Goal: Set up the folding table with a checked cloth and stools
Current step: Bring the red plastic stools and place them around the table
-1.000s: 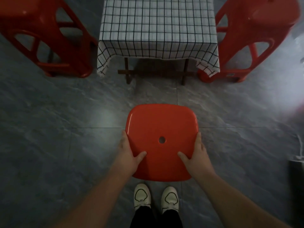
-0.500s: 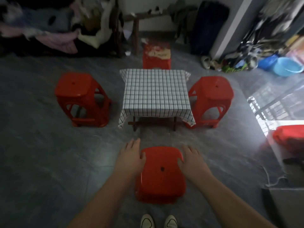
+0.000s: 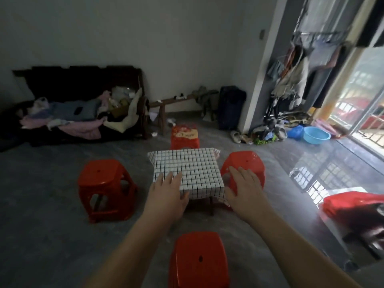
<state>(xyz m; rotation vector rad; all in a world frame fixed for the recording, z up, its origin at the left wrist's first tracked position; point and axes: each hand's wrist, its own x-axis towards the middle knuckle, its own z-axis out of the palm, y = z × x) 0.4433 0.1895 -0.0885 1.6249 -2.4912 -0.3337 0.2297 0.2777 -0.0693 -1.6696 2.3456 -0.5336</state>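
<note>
1. Both bare arms reach forward. The left hand (image 3: 168, 192) and right hand (image 3: 246, 187) hover palm-down and apart, fingers straight, holding nothing.
2. One low table (image 3: 211, 204), with only its dark legs showing, stands mid-floor under one white black-checked cloth (image 3: 193, 167).
3. Four red plastic stools ring it: near stool (image 3: 199, 260), left stool (image 3: 104, 179), right stool (image 3: 248, 161), far stool (image 3: 184, 137).

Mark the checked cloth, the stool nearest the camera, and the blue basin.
checked cloth (image 3: 193, 169), head view, middle of its flat top.
nearest stool (image 3: 198, 246), head view, seat just above the hole.
blue basin (image 3: 316, 134), head view, bare inside wall.
</note>
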